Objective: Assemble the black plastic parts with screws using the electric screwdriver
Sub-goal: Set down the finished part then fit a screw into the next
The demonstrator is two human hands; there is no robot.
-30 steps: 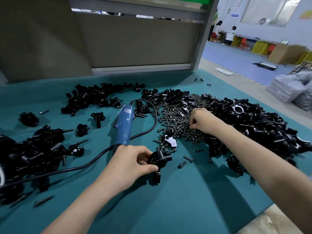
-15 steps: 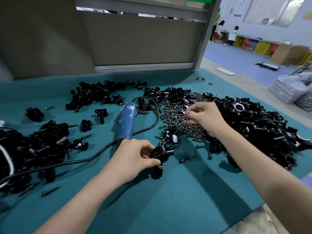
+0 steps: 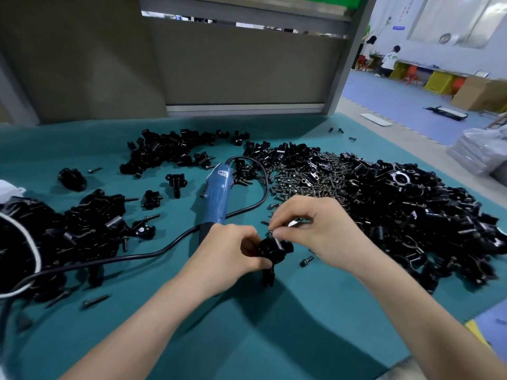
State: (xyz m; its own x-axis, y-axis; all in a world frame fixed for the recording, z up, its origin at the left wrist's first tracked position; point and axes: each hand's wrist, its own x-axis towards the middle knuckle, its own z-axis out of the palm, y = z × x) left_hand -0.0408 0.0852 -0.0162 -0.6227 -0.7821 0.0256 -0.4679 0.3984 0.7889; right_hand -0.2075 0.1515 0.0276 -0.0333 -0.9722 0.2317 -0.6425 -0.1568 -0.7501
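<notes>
Left hand (image 3: 225, 250): fingers curled round a black plastic part (image 3: 274, 249), holding it just above the teal mat (image 3: 247, 330), its stem pointing down. Judgement: it is held upright so the screw hole faces up.

Right hand (image 3: 321, 229): thumb and forefinger narrowed to a pinch directly over the top of the part. A small screw (image 3: 270, 232) appears to sit at the fingertips, but it is blurred and I cannot confirm it has entered the hole. Other fingers loosely curled.

Step judged: seating a screw by hand before driving.

Blue electric screwdriver (image 3: 216, 196) lies on the mat just beyond the left hand, ungripped, handle end near the wrist; probably parked within reach for the next move. Its black cord (image 3: 164, 250) runs off left.

One loose screw (image 3: 306, 261) lies just right of the part. Screw pile (image 3: 310, 179) is beyond the right hand; a heap of black parts (image 3: 411, 215) is to the right, with smaller clusters (image 3: 82, 223) on the left.
</notes>
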